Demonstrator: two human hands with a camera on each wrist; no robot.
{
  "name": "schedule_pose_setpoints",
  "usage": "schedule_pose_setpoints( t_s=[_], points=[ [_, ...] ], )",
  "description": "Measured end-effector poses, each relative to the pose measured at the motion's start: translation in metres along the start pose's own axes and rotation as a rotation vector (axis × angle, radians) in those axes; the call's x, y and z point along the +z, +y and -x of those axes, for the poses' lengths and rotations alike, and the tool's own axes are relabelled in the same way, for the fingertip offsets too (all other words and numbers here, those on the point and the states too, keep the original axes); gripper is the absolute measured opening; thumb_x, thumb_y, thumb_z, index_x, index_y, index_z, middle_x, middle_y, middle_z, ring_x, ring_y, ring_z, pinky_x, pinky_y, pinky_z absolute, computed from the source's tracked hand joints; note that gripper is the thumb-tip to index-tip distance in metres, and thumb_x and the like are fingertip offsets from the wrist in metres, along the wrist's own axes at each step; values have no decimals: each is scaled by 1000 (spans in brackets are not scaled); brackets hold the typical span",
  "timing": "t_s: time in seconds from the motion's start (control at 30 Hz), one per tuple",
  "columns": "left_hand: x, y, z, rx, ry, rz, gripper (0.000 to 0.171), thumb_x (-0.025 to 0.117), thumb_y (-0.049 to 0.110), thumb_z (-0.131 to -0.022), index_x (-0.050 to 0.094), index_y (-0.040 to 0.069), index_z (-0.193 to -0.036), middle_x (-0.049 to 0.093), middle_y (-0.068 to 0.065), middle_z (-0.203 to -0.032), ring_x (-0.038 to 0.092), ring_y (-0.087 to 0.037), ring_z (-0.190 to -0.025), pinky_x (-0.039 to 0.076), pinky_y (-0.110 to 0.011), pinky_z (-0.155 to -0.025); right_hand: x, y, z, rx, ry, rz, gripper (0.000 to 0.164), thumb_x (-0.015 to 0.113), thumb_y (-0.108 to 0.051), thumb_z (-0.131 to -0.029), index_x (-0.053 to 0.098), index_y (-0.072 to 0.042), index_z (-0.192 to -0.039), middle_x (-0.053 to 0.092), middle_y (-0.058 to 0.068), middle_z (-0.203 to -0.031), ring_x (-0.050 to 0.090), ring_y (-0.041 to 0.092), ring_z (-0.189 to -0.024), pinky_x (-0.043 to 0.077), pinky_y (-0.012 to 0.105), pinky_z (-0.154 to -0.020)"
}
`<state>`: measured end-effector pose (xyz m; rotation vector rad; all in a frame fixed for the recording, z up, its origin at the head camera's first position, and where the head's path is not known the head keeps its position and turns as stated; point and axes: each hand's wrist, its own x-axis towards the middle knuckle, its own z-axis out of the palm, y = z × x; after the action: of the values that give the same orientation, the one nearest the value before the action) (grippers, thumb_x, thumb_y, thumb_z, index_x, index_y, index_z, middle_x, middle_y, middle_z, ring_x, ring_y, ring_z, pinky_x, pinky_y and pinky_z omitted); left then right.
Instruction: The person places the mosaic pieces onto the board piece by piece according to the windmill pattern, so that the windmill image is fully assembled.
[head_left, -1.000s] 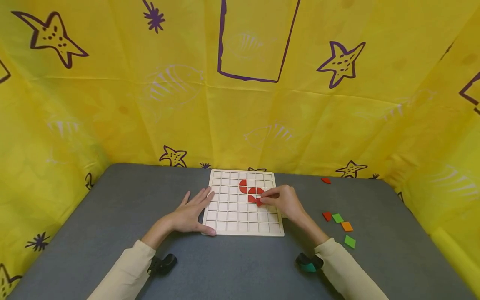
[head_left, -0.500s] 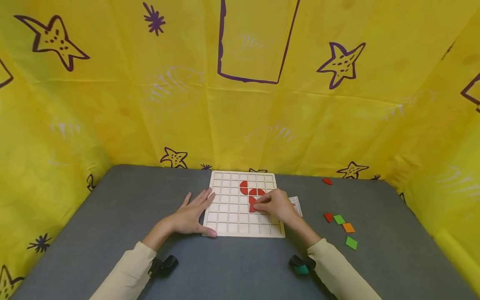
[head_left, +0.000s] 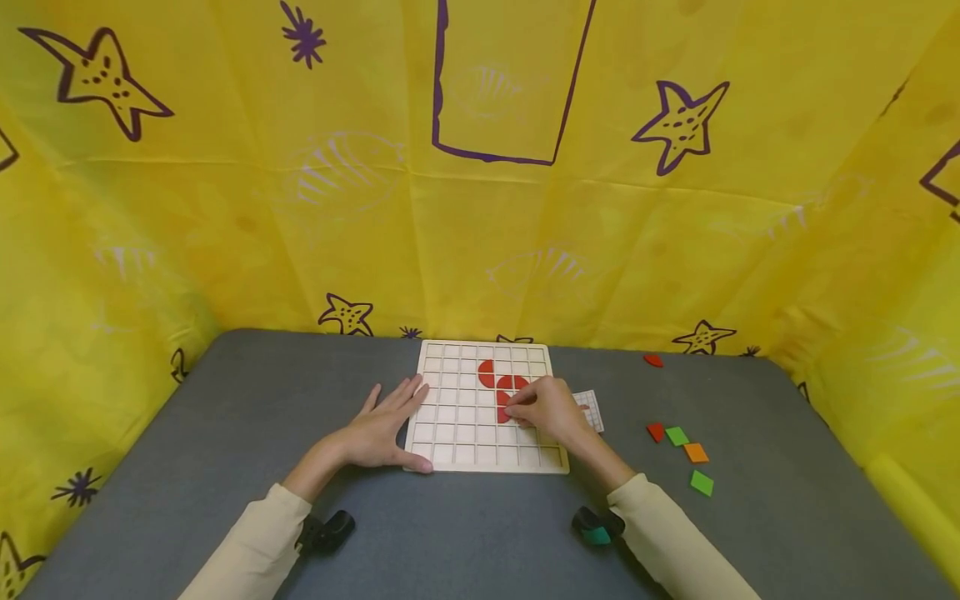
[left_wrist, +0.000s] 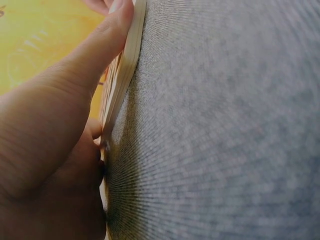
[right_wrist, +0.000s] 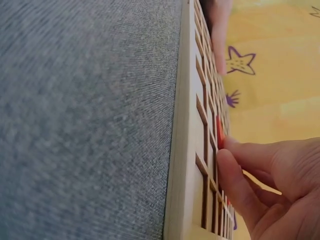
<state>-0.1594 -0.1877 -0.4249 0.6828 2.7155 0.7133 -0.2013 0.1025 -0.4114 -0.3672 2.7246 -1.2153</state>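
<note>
A pale wooden grid board (head_left: 457, 433) lies on the grey table. My left hand (head_left: 380, 427) rests along its left edge with fingers spread; in the left wrist view, the thumb (left_wrist: 107, 42) lies on the board's rim. My right hand (head_left: 551, 408) pinches a small red quarter-circle tile (head_left: 502, 415) between thumb and fingertips, down at a cell right of the board's middle. The right wrist view shows the red tile (right_wrist: 220, 132) low at the grid, partly covered by the fingertips. Other red rounded tiles (head_left: 487, 374) sit in cells just behind it.
Right of the board lies a small white card (head_left: 592, 410) with a printed grid, partly hidden by my right hand. Farther right are loose tiles: a red one (head_left: 656, 432), a green one (head_left: 677, 436), an orange one (head_left: 696, 452) and several more. A yellow patterned cloth (head_left: 480, 250) rises behind the table.
My right hand has moved left and slightly nearer with the red tile, which was tilted and now lies in line with the cells. The white card has come into view. My left hand stays put.
</note>
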Motion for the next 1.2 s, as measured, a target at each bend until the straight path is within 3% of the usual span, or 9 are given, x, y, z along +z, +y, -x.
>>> schedule_pose_setpoints(
  t_s=[0.17, 0.43, 0.73, 1.2],
  points=[
    [0, 0, 0, 3, 4, -2, 119, 77, 61, -73, 15, 1, -156, 6, -18, -163, 4, -38, -149, -6, -64, -112, -1, 1, 1, -12, -4, -31, 5, 80, -9, -81, 79, -5, -82, 72, 2, -71, 65, 11, -56, 52, 23, -54],
    [0, 1, 1, 4, 7, 0, 119, 77, 60, -73, 15, 0, -156, 6, -19, -163, 4, -38, -149, -6, -64, -112, -16, 5, 2, -95, 26, 53, 5, 78, -9, -83, 79, -5, -85, 72, 1, -73, 63, 10, -57, 51, 24, -56],
    [0, 1, 1, -6, 1, 10, 120, 78, 60, -73, 15, 0, -156, 6, -18, -163, 4, -38, -149, -7, -64, -112, -43, 12, 12, -58, 34, 64, 12, 76, -9, -85, 78, -2, -95, 72, 3, -79, 65, 18, -66, 53, 28, -61],
    [1, 0, -1, -6, 2, -2, 121, 77, 62, -73, 15, 1, -156, 6, -17, -163, 4, -38, -149, -6, -64, -112, -73, 40, 26, -108, 63, 146, 12, 73, -10, -88, 78, -5, -97, 74, 4, -90, 66, 15, -77, 53, 30, -67]
  ],
)
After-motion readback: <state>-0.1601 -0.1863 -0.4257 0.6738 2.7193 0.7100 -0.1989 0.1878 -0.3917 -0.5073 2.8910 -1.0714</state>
